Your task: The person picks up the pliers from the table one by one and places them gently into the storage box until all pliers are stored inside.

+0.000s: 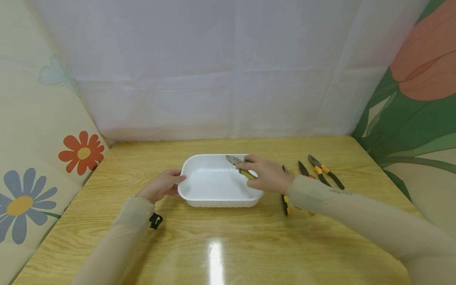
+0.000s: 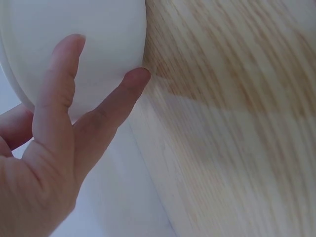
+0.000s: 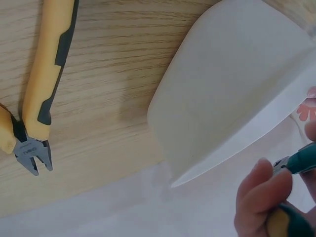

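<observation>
A white rectangular dish (image 1: 217, 202) with rounded corners sits on the wooden table. My left hand (image 1: 162, 185) grips its left end, thumb over the rim; in the left wrist view, two fingers (image 2: 98, 123) of that hand lie against the outer wall. Over the dish's right part, my right hand (image 1: 267, 174) holds a pair of pliers (image 1: 246, 173) by the handles, their metal jaws pointing left and away from me. Green and yellow grips of these pliers (image 3: 302, 159) show between the fingers at the right wrist view's edge.
To the right of the dish lie several more tools: pliers with orange and black handles (image 1: 325, 174), dark-jawed pliers (image 1: 303, 168) beside them, and a yellow-black handled tool (image 1: 285, 204) partly under the right forearm. A small black object (image 1: 155, 220) is by the left cuff. White cloth (image 1: 228, 79) hangs behind the table.
</observation>
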A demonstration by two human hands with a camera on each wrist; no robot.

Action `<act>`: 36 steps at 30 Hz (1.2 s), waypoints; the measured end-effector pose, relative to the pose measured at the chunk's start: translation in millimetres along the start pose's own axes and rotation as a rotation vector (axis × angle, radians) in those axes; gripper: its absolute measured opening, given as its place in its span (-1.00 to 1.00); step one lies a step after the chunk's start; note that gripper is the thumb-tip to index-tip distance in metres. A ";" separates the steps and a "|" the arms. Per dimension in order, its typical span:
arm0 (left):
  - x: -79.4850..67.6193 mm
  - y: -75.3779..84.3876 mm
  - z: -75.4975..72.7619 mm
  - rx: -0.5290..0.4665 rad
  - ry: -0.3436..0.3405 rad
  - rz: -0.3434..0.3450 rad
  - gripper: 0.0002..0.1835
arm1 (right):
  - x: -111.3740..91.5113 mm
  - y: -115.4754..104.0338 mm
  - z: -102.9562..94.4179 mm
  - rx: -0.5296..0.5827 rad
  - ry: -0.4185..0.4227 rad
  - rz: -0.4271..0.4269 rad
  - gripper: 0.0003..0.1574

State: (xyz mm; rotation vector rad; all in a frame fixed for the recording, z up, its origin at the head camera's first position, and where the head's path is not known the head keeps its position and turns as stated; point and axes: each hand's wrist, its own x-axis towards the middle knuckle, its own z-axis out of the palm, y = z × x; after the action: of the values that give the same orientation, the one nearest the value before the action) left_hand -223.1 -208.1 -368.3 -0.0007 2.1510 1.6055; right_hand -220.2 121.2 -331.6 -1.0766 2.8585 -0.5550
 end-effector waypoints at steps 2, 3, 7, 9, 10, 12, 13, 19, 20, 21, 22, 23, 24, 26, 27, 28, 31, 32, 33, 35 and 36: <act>-0.1 0.3 0.7 -0.002 0.000 0.000 -0.49 | 2.0 -1.3 1.3 -0.009 -0.002 -0.006 -0.35; 0.2 0.2 0.8 -0.004 0.002 -0.001 -0.49 | 3.2 -2.4 1.6 -0.006 -0.005 -0.008 -0.35; 0.6 -0.5 1.0 -0.009 0.001 0.001 -0.49 | 7.7 -5.8 3.9 -0.023 -0.019 -0.019 -0.35; 0.8 -0.8 0.9 -0.012 0.001 0.002 -0.49 | 10.2 -7.8 4.4 -0.034 -0.032 -0.020 -0.34; 0.8 -0.8 0.9 -0.013 0.001 0.003 -0.49 | 11.5 -8.6 4.8 -0.041 -0.037 -0.019 -0.34; 1.1 -0.8 0.9 -0.016 0.005 0.003 -0.49 | 14.2 -10.0 5.6 -0.047 -0.041 -0.024 -0.33; 1.1 -0.6 0.8 -0.015 0.006 0.003 -0.49 | 15.7 -10.9 5.9 -0.049 -0.042 -0.028 -0.33; 0.1 0.4 1.0 -0.008 0.013 -0.001 -0.48 | 23.8 -16.8 7.8 -0.051 -0.062 -0.059 -0.33; 0.1 0.5 1.1 -0.008 0.015 -0.002 -0.48 | 24.9 -17.5 8.4 -0.053 -0.066 -0.065 -0.32; 0.1 0.5 1.1 -0.007 0.014 -0.001 -0.48 | 26.1 -18.3 9.0 -0.059 -0.067 -0.073 -0.33; 0.4 0.4 1.0 -0.007 0.014 -0.001 -0.49 | 27.1 -19.2 9.4 -0.065 -0.066 -0.081 -0.33; 0.3 0.3 1.0 -0.006 0.011 0.002 -0.48 | 28.2 -19.9 10.1 -0.069 -0.065 -0.090 -0.33; 0.7 0.1 1.0 -0.007 0.013 0.001 -0.49 | 29.1 -20.6 10.6 -0.075 -0.063 -0.095 -0.33; 1.0 -0.2 1.0 -0.008 0.012 0.002 -0.48 | 31.2 -21.8 11.9 -0.082 -0.062 -0.098 -0.32; 1.1 -0.3 1.0 -0.008 0.009 0.003 -0.48 | 32.3 -22.4 12.4 -0.084 -0.062 -0.097 -0.32; 1.2 -0.4 1.0 -0.010 0.009 0.003 -0.48 | 33.2 -23.0 12.9 -0.079 -0.066 -0.091 -0.32; 1.6 -0.8 0.9 -0.010 0.008 0.004 -0.47 | 36.2 -25.4 13.9 -0.077 -0.080 -0.081 -0.32; 1.8 -1.1 0.8 -0.009 0.010 0.003 -0.47 | 37.3 -26.3 14.3 -0.077 -0.085 -0.082 -0.32; 1.9 -1.3 0.6 -0.007 0.012 0.002 -0.48 | 38.4 -27.2 14.8 -0.074 -0.088 -0.085 -0.33; 2.5 -1.2 0.6 -0.003 0.014 0.000 -0.48 | 40.2 -28.6 15.4 -0.078 -0.090 -0.097 -0.34; 2.7 -1.1 0.6 -0.002 0.016 -0.002 -0.48 | 41.2 -29.2 15.9 -0.082 -0.090 -0.104 -0.35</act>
State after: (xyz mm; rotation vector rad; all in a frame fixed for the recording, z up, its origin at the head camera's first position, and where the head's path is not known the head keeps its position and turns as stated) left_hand -225.0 -207.2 -370.4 -0.0161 2.1607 1.6121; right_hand -230.6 69.3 -332.7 -1.2348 2.7831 -0.3860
